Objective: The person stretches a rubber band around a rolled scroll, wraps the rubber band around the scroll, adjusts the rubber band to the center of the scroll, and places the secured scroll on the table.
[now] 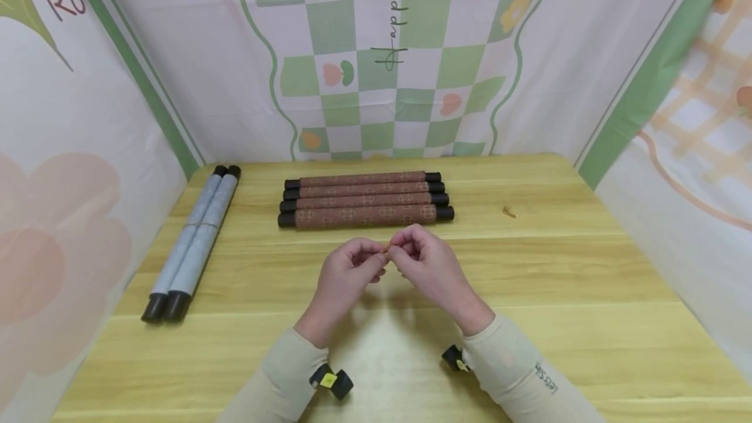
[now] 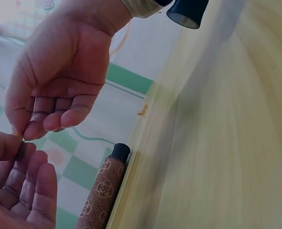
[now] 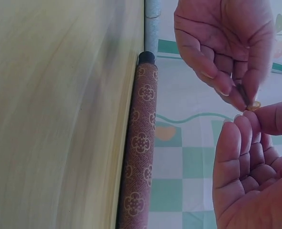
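Observation:
Over the middle of the table, both hands meet at the fingertips around a small orange-tan rubber band. My left hand pinches it between thumb and index finger. From the other side my right hand pinches it too, its other fingers loosely curled in the right wrist view. Most of the band is hidden by the fingertips. Just beyond the hands, several brown patterned scrolls with black end knobs lie side by side. Another twisted rubber band lies on the table to the right of them.
Two pale grey-blue scrolls, bound together by a thin band round their middle, lie at the left of the wooden table. A printed cloth hangs around the back and sides. Each wrist wears a black camera.

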A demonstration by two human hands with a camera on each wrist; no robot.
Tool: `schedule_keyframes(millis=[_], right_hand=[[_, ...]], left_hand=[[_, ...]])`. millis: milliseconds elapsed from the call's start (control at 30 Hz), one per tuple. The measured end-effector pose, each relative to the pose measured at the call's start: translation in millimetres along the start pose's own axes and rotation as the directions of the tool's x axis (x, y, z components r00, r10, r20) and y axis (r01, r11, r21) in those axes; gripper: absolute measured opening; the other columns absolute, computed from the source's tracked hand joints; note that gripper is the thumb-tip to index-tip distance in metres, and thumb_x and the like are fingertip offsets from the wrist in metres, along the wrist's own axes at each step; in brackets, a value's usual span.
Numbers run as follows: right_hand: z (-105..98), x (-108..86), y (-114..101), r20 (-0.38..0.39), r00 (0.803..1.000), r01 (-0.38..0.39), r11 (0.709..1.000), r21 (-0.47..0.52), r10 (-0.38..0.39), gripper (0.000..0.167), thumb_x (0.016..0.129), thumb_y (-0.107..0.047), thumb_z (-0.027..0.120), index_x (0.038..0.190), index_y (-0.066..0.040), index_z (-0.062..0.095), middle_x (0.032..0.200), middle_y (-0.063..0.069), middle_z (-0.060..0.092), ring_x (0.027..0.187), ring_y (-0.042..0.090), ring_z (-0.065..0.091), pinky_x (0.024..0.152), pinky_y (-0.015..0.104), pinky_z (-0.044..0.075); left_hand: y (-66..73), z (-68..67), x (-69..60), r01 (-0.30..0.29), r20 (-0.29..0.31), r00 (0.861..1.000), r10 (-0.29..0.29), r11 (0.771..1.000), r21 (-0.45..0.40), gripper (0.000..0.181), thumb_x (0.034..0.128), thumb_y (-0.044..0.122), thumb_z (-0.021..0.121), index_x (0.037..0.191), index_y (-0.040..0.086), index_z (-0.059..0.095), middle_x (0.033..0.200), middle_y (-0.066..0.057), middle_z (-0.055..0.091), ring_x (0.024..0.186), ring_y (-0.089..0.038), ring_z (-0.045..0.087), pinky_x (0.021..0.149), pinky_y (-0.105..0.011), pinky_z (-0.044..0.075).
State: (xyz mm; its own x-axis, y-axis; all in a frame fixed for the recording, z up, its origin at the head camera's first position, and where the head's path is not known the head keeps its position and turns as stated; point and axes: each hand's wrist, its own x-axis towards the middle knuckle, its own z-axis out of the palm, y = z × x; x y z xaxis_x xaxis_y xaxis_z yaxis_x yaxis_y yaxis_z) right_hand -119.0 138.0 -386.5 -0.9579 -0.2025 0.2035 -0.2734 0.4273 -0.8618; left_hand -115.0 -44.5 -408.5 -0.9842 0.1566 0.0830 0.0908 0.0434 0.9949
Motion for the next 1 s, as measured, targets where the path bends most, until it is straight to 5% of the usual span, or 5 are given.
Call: schedule_keyframes(millis=[200,367,600,1000], right_hand=[[0.3,-1.1,-1.2,0.008,1.000,0.017,0.999,-0.033,-0.017,0.006,0.099,-0.015,0.069,0.104,-0.014,0.068,0.086,0.000,0.067,0.073,0.017,0.062,0.061,0.027,0.053],[2.0,-1.4,-2.0,0.013,1.000,0.023,0.996,-0.089,-0.022,0.006,0.097,-0.016,0.068,0.103,-0.016,0.069,0.086,-0.004,0.068,0.078,0.015,0.063,0.070,0.028,0.054],[2.0,-1.9,-1.8,-0.002,1.000,0.018,0.991,-0.134,-0.018,0.005,0.097,-0.018,0.068,0.102,-0.017,0.068,0.087,-0.005,0.067,0.079,0.014,0.063,0.072,0.029,0.054],[0.1,-0.7,-0.2,-0.061,0.998,0.022,0.996,-0.091,-0.028,0.005,0.097,-0.014,0.068,0.101,-0.014,0.065,0.088,0.000,0.066,0.078,0.016,0.061,0.069,0.027,0.053]], left_hand=[[0.6,-0.5,0.5,0.046,-0.042,0.998,-0.052,0.991,-0.127,0.015,0.1016,0.012,0.064,0.111,0.000,0.065,0.106,-0.018,0.075,0.083,-0.019,0.074,0.077,-0.034,0.064],[1.9,0.5,0.3,0.023,-0.083,0.996,-0.041,0.978,-0.207,0.014,0.1023,0.008,0.062,0.112,-0.002,0.060,0.110,-0.020,0.074,0.087,-0.017,0.073,0.080,-0.033,0.063],[1.0,0.8,0.5,-0.031,-0.149,0.989,0.004,0.983,-0.181,0.012,0.0992,0.004,0.063,0.108,-0.002,0.059,0.105,-0.024,0.069,0.086,-0.019,0.071,0.079,-0.031,0.062],[3.3,-3.1,-1.2,0.038,-0.019,0.999,-0.046,0.948,-0.317,0.006,0.0973,-0.001,0.061,0.101,-0.002,0.056,0.099,-0.010,0.067,0.088,-0.019,0.071,0.084,-0.034,0.062]])
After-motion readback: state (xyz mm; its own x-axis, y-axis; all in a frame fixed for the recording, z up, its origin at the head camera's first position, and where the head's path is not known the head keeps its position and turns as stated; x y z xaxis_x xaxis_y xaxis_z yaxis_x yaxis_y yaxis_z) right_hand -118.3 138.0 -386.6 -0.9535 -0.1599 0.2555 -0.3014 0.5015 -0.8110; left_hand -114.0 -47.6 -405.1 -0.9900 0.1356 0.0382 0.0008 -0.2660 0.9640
